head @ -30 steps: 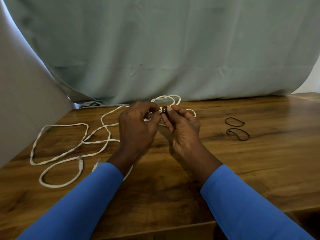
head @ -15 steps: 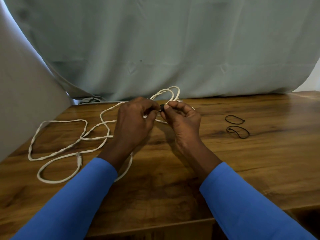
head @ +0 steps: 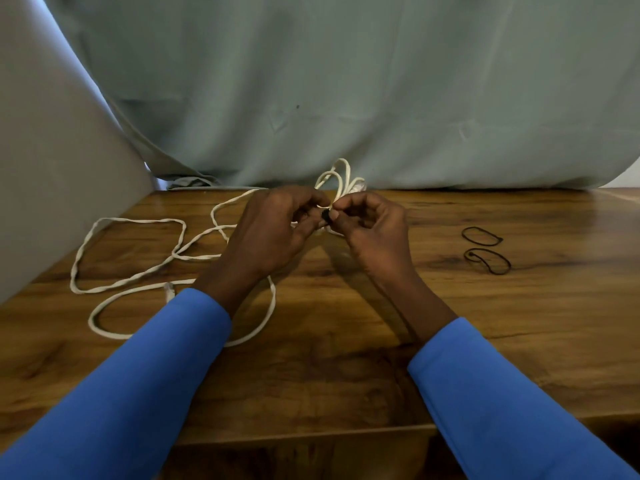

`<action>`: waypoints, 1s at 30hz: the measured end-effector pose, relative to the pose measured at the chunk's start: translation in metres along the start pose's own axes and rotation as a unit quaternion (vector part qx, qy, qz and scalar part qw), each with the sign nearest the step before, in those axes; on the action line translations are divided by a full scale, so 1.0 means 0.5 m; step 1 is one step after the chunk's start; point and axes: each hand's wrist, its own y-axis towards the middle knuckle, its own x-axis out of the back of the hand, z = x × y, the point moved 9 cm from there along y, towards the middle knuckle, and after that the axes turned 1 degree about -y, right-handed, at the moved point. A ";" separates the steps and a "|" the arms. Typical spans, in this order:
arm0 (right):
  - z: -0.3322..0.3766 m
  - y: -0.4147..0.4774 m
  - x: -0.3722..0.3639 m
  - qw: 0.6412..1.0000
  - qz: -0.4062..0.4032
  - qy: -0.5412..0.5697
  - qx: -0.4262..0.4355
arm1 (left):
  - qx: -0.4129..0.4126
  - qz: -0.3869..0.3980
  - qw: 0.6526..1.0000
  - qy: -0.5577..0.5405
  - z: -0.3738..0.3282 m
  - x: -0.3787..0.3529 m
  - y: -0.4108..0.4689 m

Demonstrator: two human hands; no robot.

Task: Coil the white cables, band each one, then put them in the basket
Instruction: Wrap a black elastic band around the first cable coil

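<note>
Since the frame half a second back, I see almost nothing moved. Grey-green curtain [head: 346, 81] hangs behind the wooden table [head: 346, 375]. Loose white cable [head: 138, 220] sprawls in big loops over the table's left half, and its plug end [head: 168, 291] lies just beside the left sleeve [head: 138, 393]. Left hand [head: 273, 226] is mid-table, fingers curled round the coiled cable [head: 340, 183]. Right hand [head: 374, 230] meets it fingertip to fingertip, thumb and forefinger pinching the black band [head: 325, 214] on the coil. Coil loops stand slightly taller behind the hands than before. Band reads as a dark lump; a second ago white strands showed through it. Far spare band [head: 463, 234] and near spare band [head: 471, 254] lie flat, well right of the hands.
</note>
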 end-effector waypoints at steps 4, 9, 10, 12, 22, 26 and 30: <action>-0.018 0.001 -0.008 0.997 0.037 0.052 -0.036 | 0.011 0.025 0.998 -0.057 0.025 -0.020 -0.013; -0.019 -0.007 -0.021 0.993 0.090 0.059 -0.045 | 0.128 -0.020 0.963 -0.237 0.064 -0.035 -0.025; -0.015 -0.010 -0.024 0.994 0.096 0.046 -0.037 | 0.149 -0.027 0.950 -0.273 0.072 -0.038 -0.027; -0.009 -0.011 -0.026 0.994 0.095 0.043 -0.026 | 0.189 -0.036 0.922 -0.337 0.082 -0.044 -0.031; -0.024 -0.020 -0.033 0.966 0.137 0.191 -0.106 | 0.279 -0.020 0.839 -0.468 0.092 -0.063 -0.051; -0.021 -0.017 -0.017 0.980 0.103 0.144 -0.094 | 0.278 -0.037 0.842 -0.460 0.095 -0.066 -0.056; -0.021 -0.008 0.005 0.996 0.041 0.061 -0.050 | 0.265 -0.056 0.861 -0.431 0.092 -0.064 -0.053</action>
